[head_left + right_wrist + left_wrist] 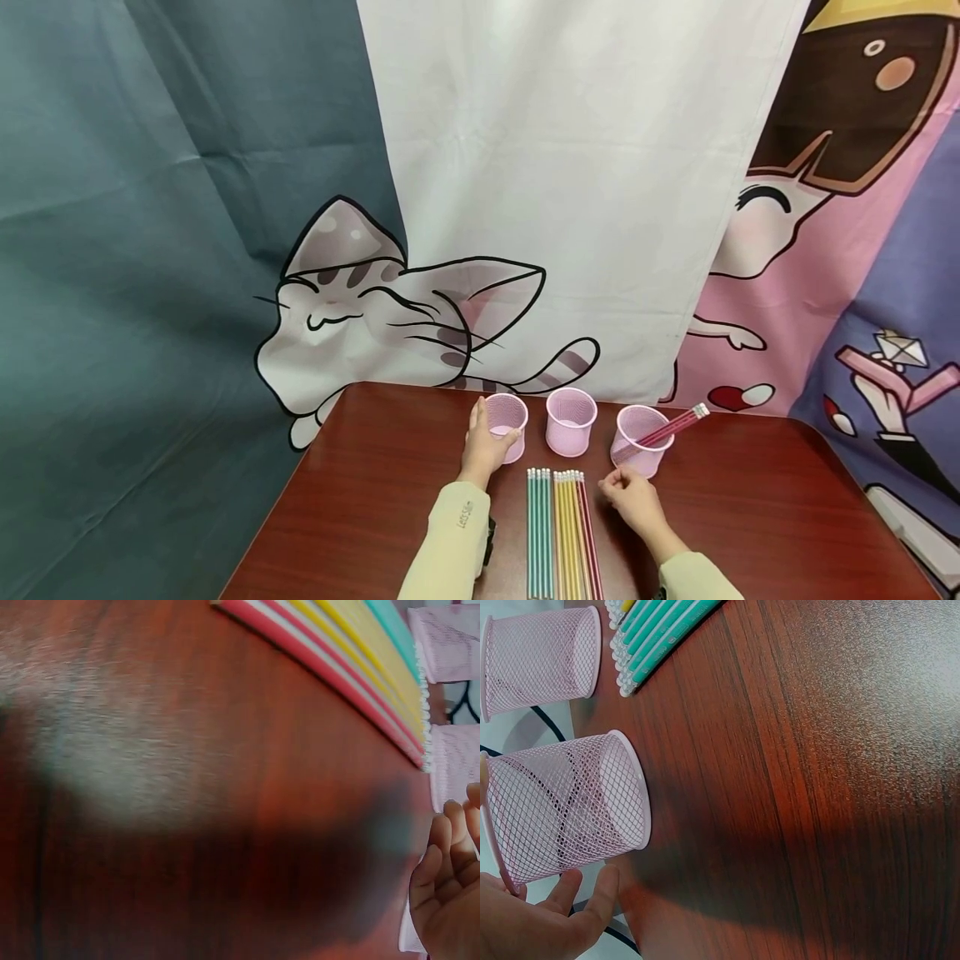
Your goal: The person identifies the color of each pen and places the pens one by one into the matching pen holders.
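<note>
My left hand [483,446] grips the leftmost pink mesh pencil cup [517,450], fingers along its left side and thumb at the rim. In the left wrist view, fingers [592,907] lie along the wall of that cup [562,810]. My right hand [632,498] holds nothing, its fingers loosely bent just in front of the right mesh cup [630,462]. Red pencils [675,423] lean to the right inside that cup. Between my arms lie rows of teal pencils [540,533], yellow pencils [567,533] and red pencils [588,542], eraser ends toward the cups.
A middle pink mesh cup [570,437] stands between the other two near the back edge of the brown wooden table [360,500]. Behind the table hangs a printed cloth [585,208] with cartoon figures.
</note>
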A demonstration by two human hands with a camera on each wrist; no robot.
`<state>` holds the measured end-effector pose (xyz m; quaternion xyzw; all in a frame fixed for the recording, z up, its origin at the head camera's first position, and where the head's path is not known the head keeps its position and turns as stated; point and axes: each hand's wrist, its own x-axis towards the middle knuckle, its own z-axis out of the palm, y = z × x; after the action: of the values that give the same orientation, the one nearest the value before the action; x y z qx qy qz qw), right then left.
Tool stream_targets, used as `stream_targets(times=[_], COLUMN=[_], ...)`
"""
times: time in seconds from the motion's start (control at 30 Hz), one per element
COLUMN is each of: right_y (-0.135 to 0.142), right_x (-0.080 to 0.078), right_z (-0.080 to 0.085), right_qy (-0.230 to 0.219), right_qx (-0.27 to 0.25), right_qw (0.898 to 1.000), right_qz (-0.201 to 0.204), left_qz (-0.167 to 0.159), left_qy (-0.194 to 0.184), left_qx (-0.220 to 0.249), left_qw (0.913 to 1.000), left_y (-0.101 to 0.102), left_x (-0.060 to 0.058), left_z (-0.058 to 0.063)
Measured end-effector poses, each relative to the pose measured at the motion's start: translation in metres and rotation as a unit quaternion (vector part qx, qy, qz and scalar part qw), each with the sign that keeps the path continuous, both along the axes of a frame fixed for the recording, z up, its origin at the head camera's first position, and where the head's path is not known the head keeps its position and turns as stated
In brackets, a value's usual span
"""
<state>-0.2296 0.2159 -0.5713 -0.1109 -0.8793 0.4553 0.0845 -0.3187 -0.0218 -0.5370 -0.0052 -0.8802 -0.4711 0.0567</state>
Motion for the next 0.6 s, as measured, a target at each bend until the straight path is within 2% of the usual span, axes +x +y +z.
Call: stream_targets(times=[0.1,0.27,0.4,0.6], right_y=[-0.003,-0.005,-0.004,-0.005], right_x=[0.002,0.004,0.003,0.002], right_z=[-0.006,-0.012,-0.014,-0.012], right_qy=[-0.006,-0.035,-0.051,-0.06], right_qx=[0.024,0.023,0.016,0.052], right_qw=[1.0,0.999,0.998,0.996], right_qz=[0.007,0.013,0.02,0.042], left_qz=[-0.001,-0.003,-0.005,-0.005], left_qy=[0.004,0.006,-0.001,0.004], left_qx=[-0.003,-0.002,-0.003,-0.01], left_qw=[1.0,1.0,1.0,0.9999], left_y=[-0.001,0.0,0.001,0.0], left_x=[0.0,0.0,0.001,0.0], left_z=[-0.001,-0.001,0.0,0.002])
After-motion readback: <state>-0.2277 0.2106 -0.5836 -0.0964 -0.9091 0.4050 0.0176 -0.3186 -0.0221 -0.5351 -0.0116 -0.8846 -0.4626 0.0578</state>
